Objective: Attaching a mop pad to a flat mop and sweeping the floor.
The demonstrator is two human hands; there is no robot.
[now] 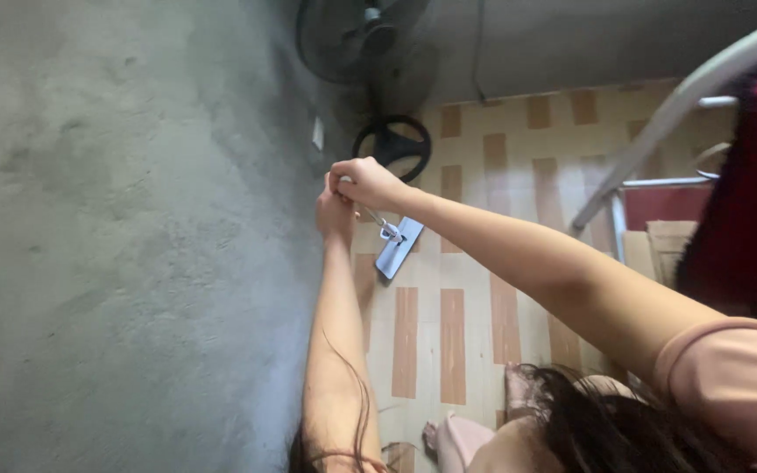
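Item: flat mop (399, 248), likely light, stiff-handled.
Grip: left hand (336, 213) and right hand (366, 182) both clenched around the handle top.
Beneath: tiled floor (453, 333).

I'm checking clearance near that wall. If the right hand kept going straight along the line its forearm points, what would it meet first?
The right hand points up-left, toward the grey concrete wall. It would probably meet the left hand beside it on the mop handle first, then the wall; depth is unclear.

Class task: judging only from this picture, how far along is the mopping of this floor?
Done: nothing visibly finished; no wet or cleaned patch shows. In hand: left hand and right hand grip the handle; the flat mop rests on the tiled floor beside the wall. Left: cannot tell.
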